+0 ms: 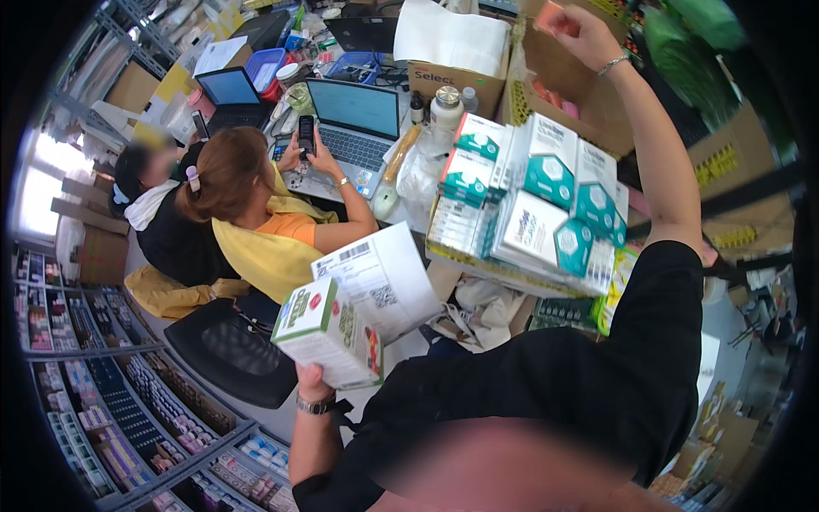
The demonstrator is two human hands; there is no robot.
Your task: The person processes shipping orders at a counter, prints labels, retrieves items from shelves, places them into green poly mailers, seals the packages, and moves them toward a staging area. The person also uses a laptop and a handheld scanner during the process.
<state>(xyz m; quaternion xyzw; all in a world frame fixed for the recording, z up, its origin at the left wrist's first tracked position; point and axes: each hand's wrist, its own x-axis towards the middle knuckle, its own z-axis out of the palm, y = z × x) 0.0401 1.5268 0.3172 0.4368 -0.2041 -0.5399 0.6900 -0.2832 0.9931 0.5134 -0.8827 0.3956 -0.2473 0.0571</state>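
Observation:
My left hand (315, 384) grips a white and green box (334, 346) from below; a watch is on that wrist. Behind the box stands a white printed sheet (375, 271) with a barcode and a square code, apparently held along with it. Far to the upper right, my right hand (589, 38) is raised with its fingers closed on a small orange packet (550, 17). It is over an open cardboard carton (546, 70) that has more orange and pink packets (556, 101) inside. Stacked white and teal boxes (546, 175) fill a carton nearer me.
At the left, a person in yellow (247, 200) holds a phone (306, 132) near a laptop (358, 107); another person (166, 200) sits beyond. A black chair (235, 350) stands near shelves (145, 410) of small boxes. A white jar (446, 109) is on the desk.

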